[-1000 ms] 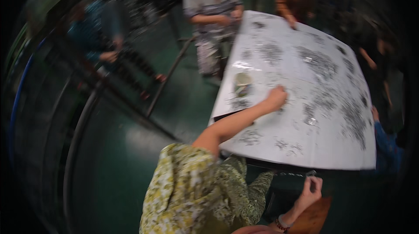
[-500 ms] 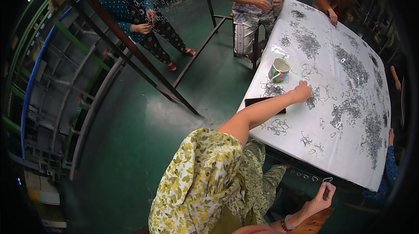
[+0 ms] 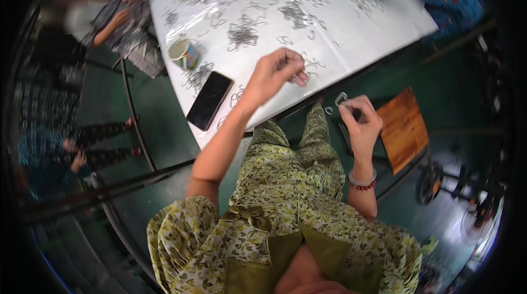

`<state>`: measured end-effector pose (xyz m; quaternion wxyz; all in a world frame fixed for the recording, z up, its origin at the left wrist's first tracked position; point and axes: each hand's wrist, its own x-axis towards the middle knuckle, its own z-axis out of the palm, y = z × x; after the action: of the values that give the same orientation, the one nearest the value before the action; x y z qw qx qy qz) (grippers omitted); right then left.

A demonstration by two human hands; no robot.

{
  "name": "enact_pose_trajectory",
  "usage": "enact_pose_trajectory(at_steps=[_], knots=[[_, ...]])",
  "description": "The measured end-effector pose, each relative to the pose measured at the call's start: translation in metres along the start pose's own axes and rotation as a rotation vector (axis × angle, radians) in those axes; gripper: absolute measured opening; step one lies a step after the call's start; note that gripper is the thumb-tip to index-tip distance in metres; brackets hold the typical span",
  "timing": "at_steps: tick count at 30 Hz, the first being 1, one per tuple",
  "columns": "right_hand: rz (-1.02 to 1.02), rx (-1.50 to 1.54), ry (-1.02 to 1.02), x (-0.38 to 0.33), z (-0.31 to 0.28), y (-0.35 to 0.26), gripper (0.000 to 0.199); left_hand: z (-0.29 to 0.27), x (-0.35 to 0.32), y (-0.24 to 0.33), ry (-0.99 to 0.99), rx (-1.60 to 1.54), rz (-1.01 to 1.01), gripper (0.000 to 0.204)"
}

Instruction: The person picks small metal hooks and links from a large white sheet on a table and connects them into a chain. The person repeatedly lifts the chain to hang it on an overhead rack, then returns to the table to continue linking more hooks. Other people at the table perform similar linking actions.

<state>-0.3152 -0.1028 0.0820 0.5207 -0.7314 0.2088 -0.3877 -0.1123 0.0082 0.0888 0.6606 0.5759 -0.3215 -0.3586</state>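
My right hand (image 3: 363, 121) is beyond the table's near edge, thumb and forefinger pinched on a bent metal wire hook (image 3: 341, 98). A second small metal link (image 3: 329, 111) shows just below that hook. Over the near part of the white tabletop (image 3: 351, 47), my left hand (image 3: 281, 72) is closed, its fingers curled with the tips together. Motion blur hides what they hold, if anything. Loose wire hooks (image 3: 314, 62) lie right beside those fingertips, and a denser pile of hooks (image 3: 242, 33) spreads farther back.
A dark phone (image 3: 210, 100) and a patterned cup (image 3: 185, 54) stand on the table's left side. More hook piles (image 3: 299, 11) cover the far half. A wooden stool (image 3: 404, 129) is at right. Co-workers sit at the left (image 3: 118, 20) and far right (image 3: 453, 9).
My view has swung round to face the table. My left hand has come back from the hook pile toward the near edge and my right hand, which still pinches a hook.
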Motion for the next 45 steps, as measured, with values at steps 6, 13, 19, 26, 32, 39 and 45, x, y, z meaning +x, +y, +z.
enact_pose_trajectory(at_steps=[6, 13, 19, 26, 32, 39, 45], knots=[[0.052, 0.046, 0.026, -0.013, 0.002, 0.010, 0.008, 0.067, -0.036, -0.020, -0.031, 0.038, 0.171, 0.011], [0.002, -0.054, -0.020, -0.012, 0.010, 0.016, 0.009, 0.072, -0.034, -0.017, 0.077, 0.224, 0.207, 0.010], [0.063, -0.117, -0.072, 0.027, 0.001, 0.037, 0.009, 0.069, -0.037, -0.020, 0.124, 0.257, 0.235, 0.008], [0.027, -0.674, -0.191, 0.151, 0.084, 0.143, 0.026, 0.061, -0.041, -0.041, 0.154, 0.284, 0.207, 0.012], [-0.070, -1.019, -0.290, 0.171, 0.096, 0.175, 0.023, 0.058, -0.041, -0.032, 0.131, 0.344, 0.239, 0.009], [-0.013, -0.635, -0.271, 0.143, 0.065, 0.134, 0.017, 0.057, -0.039, -0.034, 0.174, 0.359, 0.278, 0.009], [-0.066, -0.303, -0.202, 0.056, 0.006, 0.016, 0.006, 0.062, -0.035, -0.034, 0.199, 0.425, 0.340, 0.012]])
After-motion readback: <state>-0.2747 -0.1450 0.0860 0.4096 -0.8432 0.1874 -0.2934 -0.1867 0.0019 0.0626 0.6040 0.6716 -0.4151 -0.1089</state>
